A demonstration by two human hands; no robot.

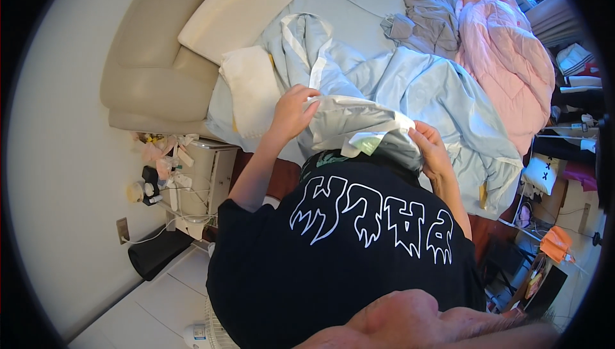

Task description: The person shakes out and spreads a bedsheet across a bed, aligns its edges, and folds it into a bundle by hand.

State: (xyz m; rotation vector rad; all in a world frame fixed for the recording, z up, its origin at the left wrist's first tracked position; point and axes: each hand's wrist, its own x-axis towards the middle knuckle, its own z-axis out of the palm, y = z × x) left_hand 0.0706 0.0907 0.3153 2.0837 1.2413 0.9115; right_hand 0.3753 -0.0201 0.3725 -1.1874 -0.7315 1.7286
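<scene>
My left hand [294, 112] holds one end of the white-bordered edge of a pale blue duvet cover [423, 82], with thumb and fingers at the fabric. Further right, my right hand [431, 149] pinches the same edge. Between the hands the cover's grey inner side [353, 125] shows, gathered close in front of my body. A sewn-in label [366, 142], white and light green, hangs from it and bears writing. Beyond my hands the rest of the cover lies in folds over the bed, one white-edged loop [307, 37] standing out near the pillows.
A beige headboard [149, 56], a large cream pillow [240, 13] and a folded cream cloth [252, 89] are at left. Grey bedding [432, 13] and a pink quilt [504, 61] lie at right. A cluttered nightstand [211, 171] stands by the wall; a fan [211, 325] is beside me.
</scene>
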